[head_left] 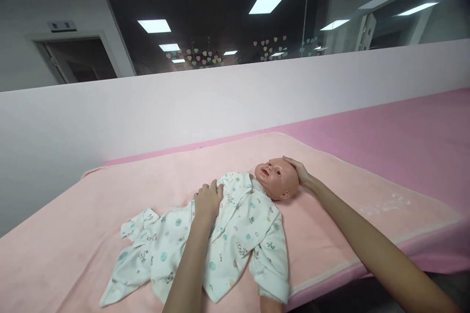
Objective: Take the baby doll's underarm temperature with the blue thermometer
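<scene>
A baby doll [279, 183] lies on its back, its head toward the right. It wears a white printed jacket [235, 234] with snap buttons and matching trousers [143, 249]. My left hand [208, 200] rests on the doll's torso, fingers a little apart and slightly bent over the far side; the fingertips are partly hidden. My right hand [296, 170] cups the crown of the doll's head, its palm behind the head and out of sight. One doll arm, in its sleeve, hangs toward the near edge.
Under the doll spreads a peach blanket [330, 225] with a pale border, over a pink padded surface [396, 142]. A low white wall [205, 102] runs along the back. Beyond it is a dark window [220, 24] with heart stickers. The surface's near edge drops off at lower right.
</scene>
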The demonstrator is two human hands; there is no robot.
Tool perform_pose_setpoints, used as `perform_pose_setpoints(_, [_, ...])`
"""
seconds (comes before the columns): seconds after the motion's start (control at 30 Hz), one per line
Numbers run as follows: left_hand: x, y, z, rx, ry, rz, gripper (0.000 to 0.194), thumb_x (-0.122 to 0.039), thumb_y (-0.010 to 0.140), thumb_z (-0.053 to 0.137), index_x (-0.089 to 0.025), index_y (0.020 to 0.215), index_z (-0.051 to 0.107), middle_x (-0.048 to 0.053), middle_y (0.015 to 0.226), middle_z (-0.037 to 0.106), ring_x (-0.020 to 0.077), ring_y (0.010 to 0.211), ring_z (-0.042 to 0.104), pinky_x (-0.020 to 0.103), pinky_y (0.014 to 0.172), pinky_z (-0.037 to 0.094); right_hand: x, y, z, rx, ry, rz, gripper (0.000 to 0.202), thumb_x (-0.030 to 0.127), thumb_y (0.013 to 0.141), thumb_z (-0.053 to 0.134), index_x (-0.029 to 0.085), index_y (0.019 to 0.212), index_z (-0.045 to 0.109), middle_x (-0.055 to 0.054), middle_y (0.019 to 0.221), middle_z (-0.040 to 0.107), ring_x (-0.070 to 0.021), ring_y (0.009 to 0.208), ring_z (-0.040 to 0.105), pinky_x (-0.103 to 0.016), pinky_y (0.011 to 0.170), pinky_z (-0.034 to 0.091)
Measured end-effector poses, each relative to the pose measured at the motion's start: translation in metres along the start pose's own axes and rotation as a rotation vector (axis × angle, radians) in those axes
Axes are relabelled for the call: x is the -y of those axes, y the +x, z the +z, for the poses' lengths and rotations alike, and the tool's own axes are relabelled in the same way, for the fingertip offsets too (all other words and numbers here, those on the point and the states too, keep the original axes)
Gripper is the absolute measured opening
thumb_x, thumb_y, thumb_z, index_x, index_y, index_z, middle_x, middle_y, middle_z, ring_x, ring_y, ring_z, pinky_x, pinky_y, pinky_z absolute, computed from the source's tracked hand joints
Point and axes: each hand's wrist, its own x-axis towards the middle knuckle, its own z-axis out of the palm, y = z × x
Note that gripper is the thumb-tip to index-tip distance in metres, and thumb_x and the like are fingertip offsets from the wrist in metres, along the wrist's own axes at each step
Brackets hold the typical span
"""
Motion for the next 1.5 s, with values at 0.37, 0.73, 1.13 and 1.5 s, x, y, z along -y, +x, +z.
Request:
perform_pose_setpoints(0.37, [0.001, -0.006, -0.010, 0.056, 0.162, 0.153, 0.035, -0.020, 0.085, 0.037, -0.026, 0.117, 0.049, 0.013, 0.115, 0.053, 0.0265, 0.104, 0.050, 0.037, 0.078, 0.041, -0.002, 0.002, -0.004, -0.005, -0.017, -0.101, 0.037, 0.044, 0.073, 0.052, 0.016, 0.091, 0.068, -0.008, 0.093, 0.070, -0.0262, 0.090, 0.063, -0.035, 0.084, 0.047])
perform_pose_setpoints(0.73, [0.000, -0.004, -0.010, 0.013, 0.024, 0.038, 0.037, -0.033, 0.090, 0.026, -0.024, 0.117, 0.049, 0.011, 0.104, 0.058, 0.0230, 0.096, 0.054, 0.035, 0.080, 0.039, -0.005, 0.005, -0.012, 0.021, -0.096, -0.151, 0.037, 0.044, 0.078, 0.048, 0.018, 0.098, 0.065, -0.006, 0.104, 0.067, -0.0262, 0.100, 0.060, -0.037, 0.090, 0.044])
perform_pose_setpoints(1.13, [0.001, -0.004, -0.008, -0.003, -0.026, 0.034, 0.038, -0.035, 0.089, 0.026, -0.023, 0.116, 0.050, 0.011, 0.105, 0.058, 0.0233, 0.098, 0.054, 0.036, 0.082, 0.037, -0.006, 0.007, -0.015, 0.014, -0.177, -0.177, 0.041, 0.047, 0.077, 0.046, 0.019, 0.099, 0.065, -0.005, 0.103, 0.067, -0.0260, 0.101, 0.059, -0.038, 0.093, 0.042])
perform_pose_setpoints(1.5, [0.002, -0.005, -0.011, 0.019, -0.016, 0.052, 0.036, -0.034, 0.088, 0.028, -0.025, 0.116, 0.050, 0.011, 0.108, 0.058, 0.0235, 0.101, 0.052, 0.036, 0.082, 0.037, -0.001, 0.005, -0.015, -0.034, -0.137, -0.297, 0.031, 0.043, 0.073, 0.053, 0.021, 0.089, 0.068, -0.002, 0.101, 0.068, -0.0261, 0.102, 0.057, -0.037, 0.092, 0.040])
